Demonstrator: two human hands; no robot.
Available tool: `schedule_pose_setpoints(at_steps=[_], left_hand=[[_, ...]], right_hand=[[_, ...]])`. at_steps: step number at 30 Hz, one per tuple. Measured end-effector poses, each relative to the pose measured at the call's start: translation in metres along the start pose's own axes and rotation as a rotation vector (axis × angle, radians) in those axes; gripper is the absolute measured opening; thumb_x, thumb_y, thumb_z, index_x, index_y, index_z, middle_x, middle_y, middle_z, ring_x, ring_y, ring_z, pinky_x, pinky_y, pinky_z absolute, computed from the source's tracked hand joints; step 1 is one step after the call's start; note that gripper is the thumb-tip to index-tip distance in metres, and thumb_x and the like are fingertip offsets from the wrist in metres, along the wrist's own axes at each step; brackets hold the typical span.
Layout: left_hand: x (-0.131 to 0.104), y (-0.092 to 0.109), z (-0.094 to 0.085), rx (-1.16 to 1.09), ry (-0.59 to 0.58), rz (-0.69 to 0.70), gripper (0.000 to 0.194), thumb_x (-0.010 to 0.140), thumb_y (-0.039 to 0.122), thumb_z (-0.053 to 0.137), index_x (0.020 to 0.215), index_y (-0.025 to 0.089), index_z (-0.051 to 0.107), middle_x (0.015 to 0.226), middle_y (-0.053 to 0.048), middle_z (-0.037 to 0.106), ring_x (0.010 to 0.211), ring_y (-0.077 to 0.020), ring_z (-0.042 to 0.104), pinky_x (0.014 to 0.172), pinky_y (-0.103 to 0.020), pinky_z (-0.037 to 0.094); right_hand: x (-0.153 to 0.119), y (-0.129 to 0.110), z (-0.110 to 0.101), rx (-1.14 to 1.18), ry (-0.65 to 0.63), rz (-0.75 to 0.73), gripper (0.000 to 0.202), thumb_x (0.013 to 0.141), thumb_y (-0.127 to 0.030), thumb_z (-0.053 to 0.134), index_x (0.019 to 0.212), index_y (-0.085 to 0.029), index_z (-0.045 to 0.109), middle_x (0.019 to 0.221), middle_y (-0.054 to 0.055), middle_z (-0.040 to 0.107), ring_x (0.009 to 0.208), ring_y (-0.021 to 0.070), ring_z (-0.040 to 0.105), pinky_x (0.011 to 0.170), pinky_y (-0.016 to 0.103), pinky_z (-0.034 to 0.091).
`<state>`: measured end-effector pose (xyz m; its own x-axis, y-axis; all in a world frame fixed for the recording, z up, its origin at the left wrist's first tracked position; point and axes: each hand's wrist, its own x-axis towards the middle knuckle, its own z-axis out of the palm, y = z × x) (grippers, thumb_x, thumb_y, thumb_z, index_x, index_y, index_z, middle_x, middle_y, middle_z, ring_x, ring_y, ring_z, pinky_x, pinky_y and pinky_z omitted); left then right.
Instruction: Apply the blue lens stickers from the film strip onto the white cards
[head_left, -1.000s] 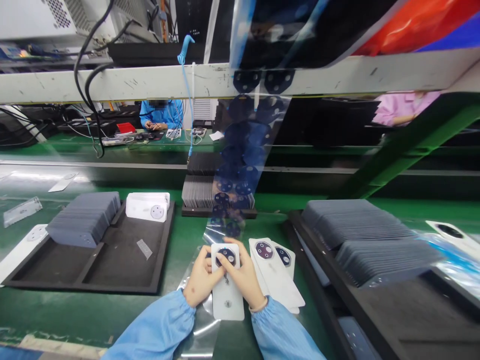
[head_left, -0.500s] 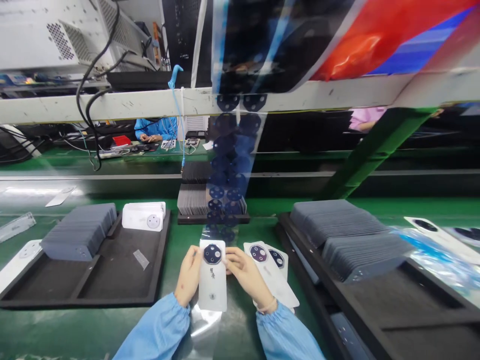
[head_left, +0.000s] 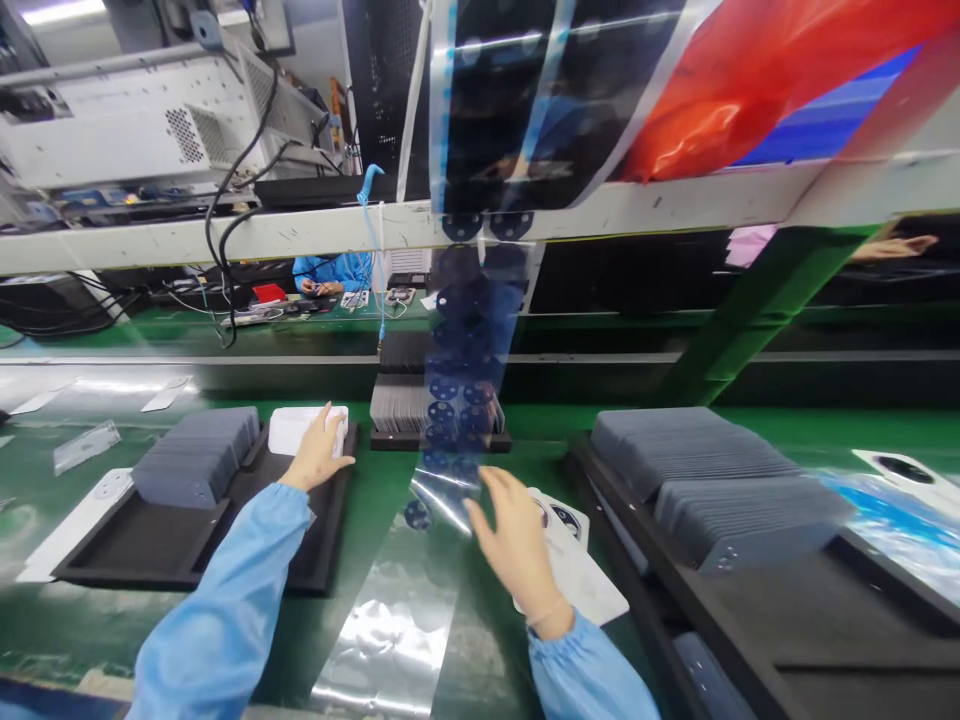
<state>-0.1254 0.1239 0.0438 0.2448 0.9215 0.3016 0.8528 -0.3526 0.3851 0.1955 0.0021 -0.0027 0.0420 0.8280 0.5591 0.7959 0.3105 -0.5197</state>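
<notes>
My left hand (head_left: 316, 452) reaches over the left black tray (head_left: 330, 560), its fingers spread on top of the white panels (head_left: 289, 430) at the tray's back right. Beside the clear film strip (head_left: 405, 620), my right hand (head_left: 517, 540) hangs with thumb and fingers apart and nothing between them. The strip carries dark round camera stickers (head_left: 417, 515) and runs down from the rail. Under and right of my right hand lie white panels (head_left: 589, 580) with dark camera circles, partly covered by it.
Grey sheets (head_left: 191, 455) stand in the left tray. More grey sheets (head_left: 675, 450) fill part of the right black tray (head_left: 750, 620). A small rack (head_left: 397, 405) of sheets stands behind the strip. A white rail (head_left: 300, 232) crosses above. Another person's blue sleeves (head_left: 349, 270) show beyond.
My left hand has moved left and forward to the white panels in the tray. My right hand has opened. The white panel held between both hands is gone from there. The view has shifted slightly.
</notes>
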Motion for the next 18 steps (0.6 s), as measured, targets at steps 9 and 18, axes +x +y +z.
schedule_pose_setpoints(at_steps=[9,18], left_hand=[[-0.001,-0.077,0.002,0.323,-0.098,-0.041,0.077,0.079,0.045,0.066,0.145,0.024,0.034,0.156,-0.016,0.029,0.144,-0.0331,0.025,0.114,-0.059,0.018],[-0.010,-0.080,0.001,0.439,-0.051,0.006,0.068,0.082,0.041,0.066,0.142,0.024,0.041,0.150,-0.016,0.040,0.140,-0.0294,0.035,0.115,-0.050,0.022]], right_hand=[[-0.005,-0.015,0.075,0.056,-0.486,-0.129,0.058,0.089,-0.036,0.062,0.138,-0.009,0.047,0.143,0.018,0.046,0.135,0.0306,0.042,0.112,0.049,0.035],[-0.011,-0.028,0.064,0.064,-0.370,0.045,0.037,0.085,-0.027,0.067,0.121,-0.021,0.060,0.119,0.008,0.068,0.106,0.0279,0.064,0.091,0.039,0.049]])
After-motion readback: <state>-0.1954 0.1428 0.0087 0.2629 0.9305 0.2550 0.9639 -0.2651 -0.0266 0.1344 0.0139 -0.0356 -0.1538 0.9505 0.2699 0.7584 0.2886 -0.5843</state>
